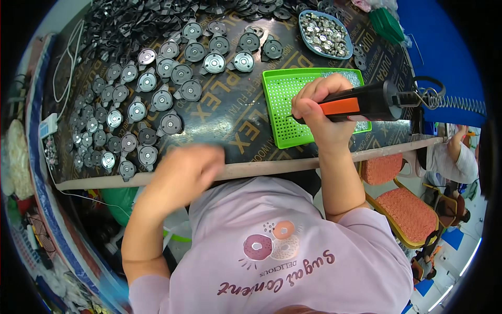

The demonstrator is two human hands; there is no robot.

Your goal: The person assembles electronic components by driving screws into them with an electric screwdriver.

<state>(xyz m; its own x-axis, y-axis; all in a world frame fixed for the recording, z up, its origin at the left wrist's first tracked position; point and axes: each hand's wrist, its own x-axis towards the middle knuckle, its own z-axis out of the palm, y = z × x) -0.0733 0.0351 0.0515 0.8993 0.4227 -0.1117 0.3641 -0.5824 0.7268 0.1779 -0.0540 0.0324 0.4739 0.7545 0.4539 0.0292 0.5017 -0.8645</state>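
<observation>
My right hand (320, 112) grips a black and orange electric screwdriver (366, 102), its tip resting on a green perforated tray (282, 99) at the table's front right. My left hand (183, 172) is blurred near the table's front edge, fingers curled; whether it holds anything cannot be told. Several round grey metal parts with black tabs (157, 99) lie in rows on the dark table (230, 120), just beyond my left hand.
A blue dish of small silver pieces (324, 34) sits at the back right. A heap of black parts (130, 26) fills the back left. A coiled cable (455, 102) runs off the screwdriver. Orange-cushioned chairs (402, 204) and another person (455, 157) are at right.
</observation>
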